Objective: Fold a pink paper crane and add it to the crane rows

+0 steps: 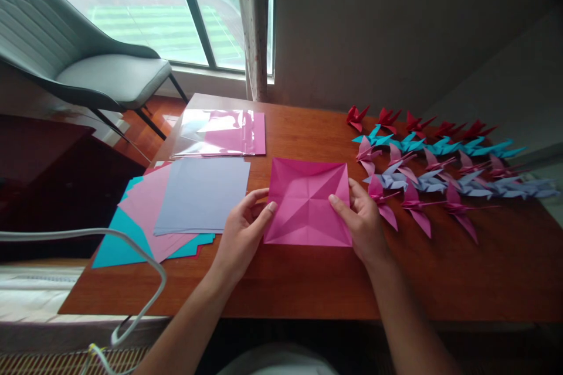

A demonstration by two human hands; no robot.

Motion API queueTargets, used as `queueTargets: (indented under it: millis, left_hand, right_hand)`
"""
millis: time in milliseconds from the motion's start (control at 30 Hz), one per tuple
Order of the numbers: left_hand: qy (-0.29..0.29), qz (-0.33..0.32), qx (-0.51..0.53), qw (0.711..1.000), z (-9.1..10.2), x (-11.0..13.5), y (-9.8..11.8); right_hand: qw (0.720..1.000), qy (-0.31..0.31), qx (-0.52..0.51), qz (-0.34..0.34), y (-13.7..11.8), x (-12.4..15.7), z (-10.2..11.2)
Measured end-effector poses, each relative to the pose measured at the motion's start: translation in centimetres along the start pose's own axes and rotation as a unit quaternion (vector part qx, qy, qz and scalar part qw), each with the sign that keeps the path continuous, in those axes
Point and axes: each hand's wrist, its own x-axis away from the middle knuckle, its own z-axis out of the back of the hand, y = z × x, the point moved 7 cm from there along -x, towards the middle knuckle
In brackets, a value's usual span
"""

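A square sheet of magenta origami paper (pixel 303 220) is spread out between my hands above the wooden table, its creases running to the corners and across the middle. My left hand (pixel 248 225) pinches its left edge, thumb on top and fingers behind. On the right edge, my right hand (pixel 358 217) grips it the same way, with the thumb lying on the paper's face. Just beyond my right hand stand folded magenta paper cranes (pixel 413 202). Left of my left hand lies a stack of pale lavender paper sheets (pixel 202 193).
Rows of red cranes (pixel 413 123), turquoise cranes (pixel 409 142), pink cranes and lavender cranes fill the table's right side. A clear plastic sleeve (pixel 220 132) lies at the back left. Turquoise sheets (pixel 125 240) fan out below pink ones. A white cable (pixel 145 252) loops at left; a chair (pixel 114 79) stands behind.
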Motion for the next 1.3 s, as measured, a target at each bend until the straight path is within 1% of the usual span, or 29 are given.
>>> queueTargets:
  millis: [67, 133, 233, 300, 367, 433, 500, 600, 667, 767, 867, 1033, 1100, 1167, 1300]
  left_hand:
    - [-0.013, 0.003, -0.003, 1.0, -0.4, 0.2, 0.2]
    - [-0.039, 0.011, -0.003, 0.999, -0.8, 0.3, 0.2]
    - [-0.062, 0.006, 0.006, 0.998, -1.2, 0.5, 0.4]
    - [-0.045, -0.011, 0.016, 0.999, -0.9, 0.4, 0.6]
    - [-0.013, -0.026, 0.032, 0.999, -0.2, 0.3, 0.8]
    - [0.016, -0.027, 0.061, 0.998, 0.3, 0.2, 0.8]
    - [0.029, -0.017, 0.104, 0.994, 0.6, 0.0, 0.6]
    - [0.031, 0.011, 0.151, 0.988, 0.7, -0.2, 0.3]
    - [0.035, 0.031, 0.151, 0.987, 0.7, -0.2, 0.1]
    - [0.04, 0.053, 0.139, 0.988, 0.9, -0.1, -0.2]
    - [0.034, 0.058, 0.133, 0.989, 0.8, 0.0, -0.3]
    - [0.035, 0.056, 0.129, 0.989, 0.7, 0.1, 0.0]
    - [0.039, 0.054, 0.128, 0.99, 0.7, 0.1, 0.0]
    - [0.043, 0.048, 0.121, 0.991, 0.7, 0.1, 0.1]
    - [0.043, 0.03, 0.091, 0.994, 0.9, 0.1, 0.0]
  right_hand:
    - [1.0, 0.023, 0.003, 0.017, 0.0, -0.2, 0.4]
    - [0.999, 0.037, 0.004, 0.032, -0.1, -0.3, 0.6]
    - [0.998, 0.036, -0.005, 0.044, -0.2, -0.3, 0.7]
    - [0.999, 0.028, -0.02, 0.038, -0.2, -0.2, 0.6]
    - [0.999, 0.021, -0.042, 0.027, -0.1, -0.1, 0.7]
    - [0.997, 0.013, -0.072, 0.025, -0.3, 0.0, 0.8]
    - [0.994, -0.006, -0.106, 0.03, -0.7, 0.1, 0.9]
    - [0.988, -0.046, -0.14, 0.043, -1.6, 0.4, 0.5]
    - [0.986, -0.071, -0.146, 0.044, -2.0, 0.6, 0.2]
    - [0.985, -0.09, -0.139, 0.046, -2.0, 0.9, -0.1]
    - [0.985, -0.107, -0.129, 0.048, -1.7, 1.2, 0.0]
    - [0.981, -0.157, -0.109, 0.032, -0.9, 1.7, -0.1]
    - [0.983, -0.158, -0.091, 0.031, -0.9, 1.6, -0.1]
    - [0.986, -0.142, -0.078, 0.036, -1.1, 1.5, 0.0]
    - [0.987, -0.139, -0.08, 0.03, -1.3, 1.4, -0.3]
